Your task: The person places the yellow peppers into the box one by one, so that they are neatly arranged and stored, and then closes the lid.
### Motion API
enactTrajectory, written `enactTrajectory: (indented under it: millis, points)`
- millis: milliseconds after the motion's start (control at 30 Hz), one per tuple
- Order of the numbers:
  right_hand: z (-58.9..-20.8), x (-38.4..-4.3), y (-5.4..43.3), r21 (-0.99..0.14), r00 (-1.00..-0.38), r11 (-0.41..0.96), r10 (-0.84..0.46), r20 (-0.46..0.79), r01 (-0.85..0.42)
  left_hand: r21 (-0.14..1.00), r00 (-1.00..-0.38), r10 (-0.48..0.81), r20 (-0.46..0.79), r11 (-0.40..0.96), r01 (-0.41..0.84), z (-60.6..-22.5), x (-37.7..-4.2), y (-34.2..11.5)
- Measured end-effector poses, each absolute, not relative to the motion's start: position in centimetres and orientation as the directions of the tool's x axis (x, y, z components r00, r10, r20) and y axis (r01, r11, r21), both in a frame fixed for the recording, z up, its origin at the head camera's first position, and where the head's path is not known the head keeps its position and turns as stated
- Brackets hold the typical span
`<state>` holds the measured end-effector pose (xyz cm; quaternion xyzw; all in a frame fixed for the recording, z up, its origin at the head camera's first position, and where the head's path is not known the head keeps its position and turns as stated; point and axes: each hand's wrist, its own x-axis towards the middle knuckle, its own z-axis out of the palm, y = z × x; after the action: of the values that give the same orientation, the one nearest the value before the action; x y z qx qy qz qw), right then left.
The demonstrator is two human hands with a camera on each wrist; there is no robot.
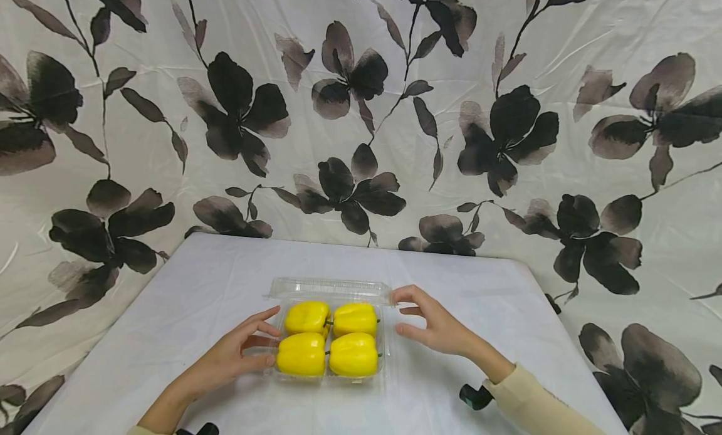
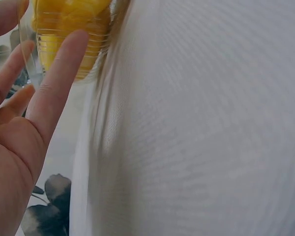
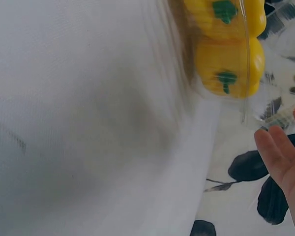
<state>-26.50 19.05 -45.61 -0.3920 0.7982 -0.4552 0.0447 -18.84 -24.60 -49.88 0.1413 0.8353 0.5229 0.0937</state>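
A clear plastic clamshell box (image 1: 385, 369) lies on the table with its lid (image 1: 329, 289) folded back on the far side. Several yellow bell peppers (image 1: 353, 355) with green stems fill it in two rows. At the box's left wall is my left hand (image 1: 228, 353), thumb and fingers spread along the side. The left wrist view has its thumb (image 2: 59, 83) across the ribbed wall. My right hand (image 1: 437, 325) is at the right end of the lid, fingertips right at its corner and thumb apart. In the right wrist view its fingers (image 3: 278, 152) are nearly straight.
A white cloth covers the table (image 1: 451, 284). Behind it hangs a pale curtain with dark flowers (image 1: 350, 193). Black wrist devices show under both forearms, one by the right sleeve (image 1: 476, 397).
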Motion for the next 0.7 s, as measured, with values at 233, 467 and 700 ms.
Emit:
enactTrajectory:
  millis: [233, 467, 700]
  points:
    - [-46.1, -26.0, 19.0, -0.756, -0.673, 0.254, -0.672, 0.31, -0.603, 0.91, -0.932, 0.362, 0.003, 0.385, 0.152, -49.6, -18.8, -24.8]
    - [-46.4, -25.1, 19.4, -0.752, -0.686, 0.302, -0.679, 0.262, -0.586, 0.924, -0.94, 0.339, -0.049, 0.373, 0.087, -49.5, -18.7, -25.0]
    - [-46.9, -24.6, 19.5, -0.738, -0.669, 0.307, -0.698, 0.255, -0.601, 0.91, -0.945, 0.325, -0.028, 0.399, 0.11, -49.6, -18.6, -24.9]
